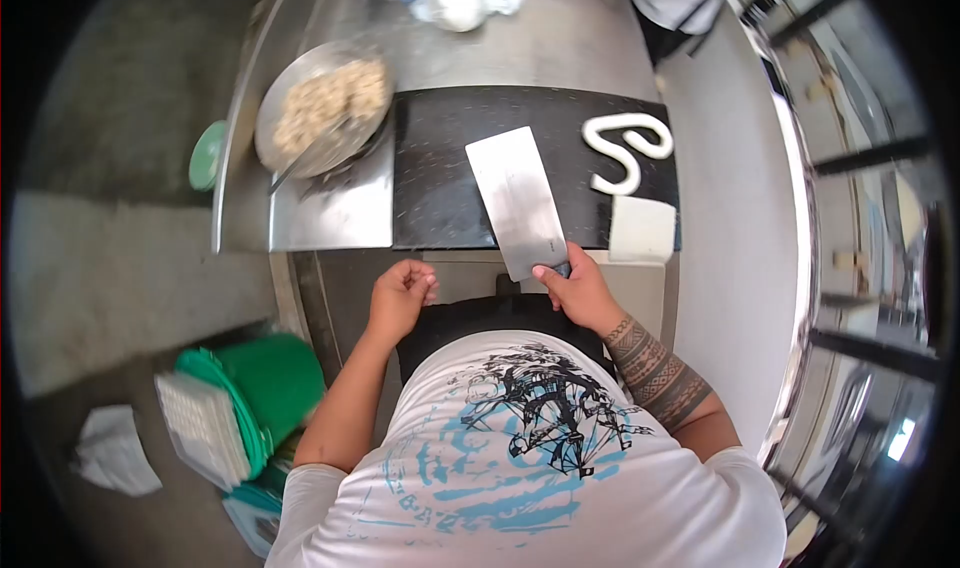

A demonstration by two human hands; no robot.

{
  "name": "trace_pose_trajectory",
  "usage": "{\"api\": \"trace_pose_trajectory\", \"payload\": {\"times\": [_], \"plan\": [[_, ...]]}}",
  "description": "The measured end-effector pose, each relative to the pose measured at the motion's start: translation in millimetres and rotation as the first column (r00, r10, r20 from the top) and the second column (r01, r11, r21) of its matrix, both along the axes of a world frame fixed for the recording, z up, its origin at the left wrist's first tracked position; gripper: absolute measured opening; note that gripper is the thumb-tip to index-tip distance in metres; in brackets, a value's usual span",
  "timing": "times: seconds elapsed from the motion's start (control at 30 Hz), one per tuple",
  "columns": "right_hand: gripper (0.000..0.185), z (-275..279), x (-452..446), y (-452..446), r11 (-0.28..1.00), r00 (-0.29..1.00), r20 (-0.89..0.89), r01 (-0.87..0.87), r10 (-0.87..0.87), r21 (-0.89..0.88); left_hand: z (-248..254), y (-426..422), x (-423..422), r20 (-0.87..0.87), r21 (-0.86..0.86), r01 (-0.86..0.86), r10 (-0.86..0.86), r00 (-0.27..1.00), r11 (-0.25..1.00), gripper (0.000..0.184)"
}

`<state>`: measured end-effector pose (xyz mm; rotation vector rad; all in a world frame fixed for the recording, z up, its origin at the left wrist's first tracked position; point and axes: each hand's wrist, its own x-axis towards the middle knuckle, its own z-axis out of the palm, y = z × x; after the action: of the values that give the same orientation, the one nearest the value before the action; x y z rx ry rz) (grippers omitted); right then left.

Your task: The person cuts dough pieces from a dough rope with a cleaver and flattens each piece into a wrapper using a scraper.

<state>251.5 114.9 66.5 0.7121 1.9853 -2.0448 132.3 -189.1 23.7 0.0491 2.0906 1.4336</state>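
Black board [440,168] nearby; right hand [584,292] grips 1 cleaver [516,203].

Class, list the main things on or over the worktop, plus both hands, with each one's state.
Cleaver: held, broad face visible
Right hand: closed on its handle
Left hand: curled, apparently empty
Metal bowl: holding pale food
White rope: bent in curves
White square cloth: lying flat
Far cloth: bunched up

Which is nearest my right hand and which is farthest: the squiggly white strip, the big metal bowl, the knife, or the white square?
From your right hand:
1. Knife: in that hand.
2. White square: right, front edge.
3. Squiggly white strip: right, behind the square.
4. Big metal bowl: far left.
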Motion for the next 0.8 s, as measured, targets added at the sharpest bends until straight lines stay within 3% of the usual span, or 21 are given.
{"api": "trace_pose_trajectory", "payload": {"times": [0.07, 0.17, 0.23, 0.3, 0.33, 0.37, 0.47, 0.57, 0.6, 0.7, 0.8], "plan": [[0.04, -4.6, 14.1, 10.4, 0.992, 0.992, -0.009, 0.123, -0.123, -0.007, 7.4, 41.6, -25.7, 0.0, 0.044, 0.132, -0.132, 0.991, 0.99, 0.012], [0.038, -6.5, 36.4, 17.6, 0.952, 0.952, 0.001, 0.306, -0.306, 0.023, -17.5, 107.7, -58.8, -0.343, -0.062, 0.432, -0.425, 0.837, 0.9, 0.02], [0.036, -6.1, 48.7, 20.4, 0.899, 0.9, 0.005, 0.436, -0.436, 0.032, 13.0, 173.0, -65.8, -0.412, -0.166, 0.513, -0.532, 0.74, 0.842, 0.027], [0.034, -2.9, 57.7, 17.9, 0.821, 0.822, -0.01, 0.57, -0.57, 0.023, 5.9, 230.5, -72.1, -0.718, -0.098, 0.58, -0.461, 0.521, 0.809, 0.031], [0.031, -4.0, 61.4, 13.9, 0.795, 0.796, -0.026, 0.605, -0.605, 0.037, -2.1, 255.6, -72.1, -0.774, -0.109, 0.598, -0.445, 0.451, 0.794, 0.029], [0.03, -2.8, 63.9, 9.6, 0.757, 0.757, -0.04, 0.653, -0.652, 0.018, -8.5, 276.8, -72.8, -0.821, -0.113, 0.614, -0.422, 0.385, 0.781, 0.026], [0.028, 8.6, 66.8, -2.3, 0.645, 0.642, -0.056, 0.763, -0.764, -0.05, -20.6, 310.3, -81.6, -0.77, -0.251, 0.723, -0.585, 0.254, 0.644, 0.023], [0.026, 19.1, 59.0, -19.3, 0.646, 0.647, -0.018, 0.762, -0.762, 0.054, -14.8, 291.1, -96.5, -0.776, -0.196, 0.676, -0.534, 0.336, 0.71, 0.021], [0.025, 22.5, 59.0, -19.9, 0.712, 0.714, 0.061, 0.681, -0.698, 0.172, -16.8, 276.7, -107.1, -0.801, -0.173, 0.653, -0.491, 0.342, 0.737, 0.024], [0.026, 24.9, 41.6, -31.8, 0.71, 0.858, -0.069, 0.465, -0.51, 0.53, -10.3, 226.4, -137.1, -0.709, -0.238, 0.622, -0.571, 0.413, 0.746, 0.025], [0.023, 30.2, 17.8, -44.8, 0.625, 0.933, -0.03, 0.263, -0.358, 0.735, -10.7, 204.2, -148.0, -0.746, -0.285, 0.691, -0.607, 0.275, 0.664, 0.028]]}}
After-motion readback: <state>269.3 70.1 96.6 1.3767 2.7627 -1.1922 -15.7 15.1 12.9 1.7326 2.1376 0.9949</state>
